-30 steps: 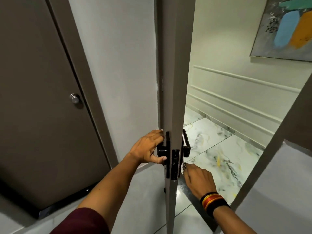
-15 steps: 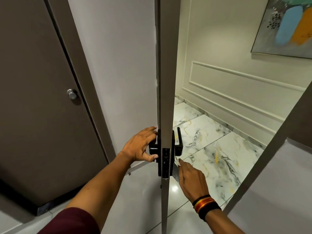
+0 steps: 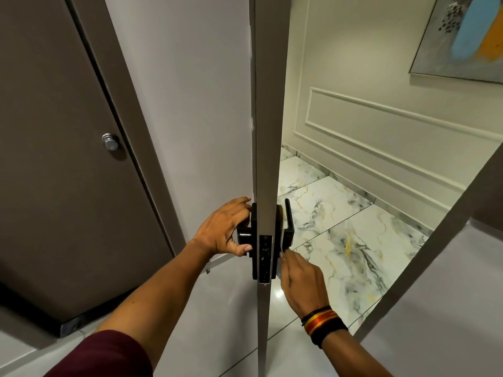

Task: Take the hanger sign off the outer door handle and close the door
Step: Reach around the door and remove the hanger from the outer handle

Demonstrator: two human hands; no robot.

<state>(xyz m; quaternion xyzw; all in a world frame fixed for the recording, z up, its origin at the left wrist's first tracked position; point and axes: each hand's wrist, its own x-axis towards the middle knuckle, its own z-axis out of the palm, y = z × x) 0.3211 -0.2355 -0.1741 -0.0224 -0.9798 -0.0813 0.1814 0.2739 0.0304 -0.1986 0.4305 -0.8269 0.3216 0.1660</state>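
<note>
The grey door (image 3: 268, 131) stands ajar and I see it edge-on in the middle. My left hand (image 3: 223, 229) is wrapped around the black inner door handle (image 3: 244, 235). The black outer handle (image 3: 289, 221) sticks out on the corridor side. My right hand (image 3: 302, 276) reaches around the door edge just below that handle. Its fingertips pinch a thin pale edge of the hanger sign (image 3: 279, 270). Most of the sign is hidden by the door edge and my hand.
A brown door with a silver knob (image 3: 110, 141) is on the left wall. The door frame (image 3: 435, 240) slants up on the right. Beyond the gap are a marble floor (image 3: 353, 240), a panelled wall and a painting (image 3: 468, 36).
The door has swung a little and now shows a narrower edge. My right hand has moved up to just under the outer handle. My left hand has stayed on the inner handle.
</note>
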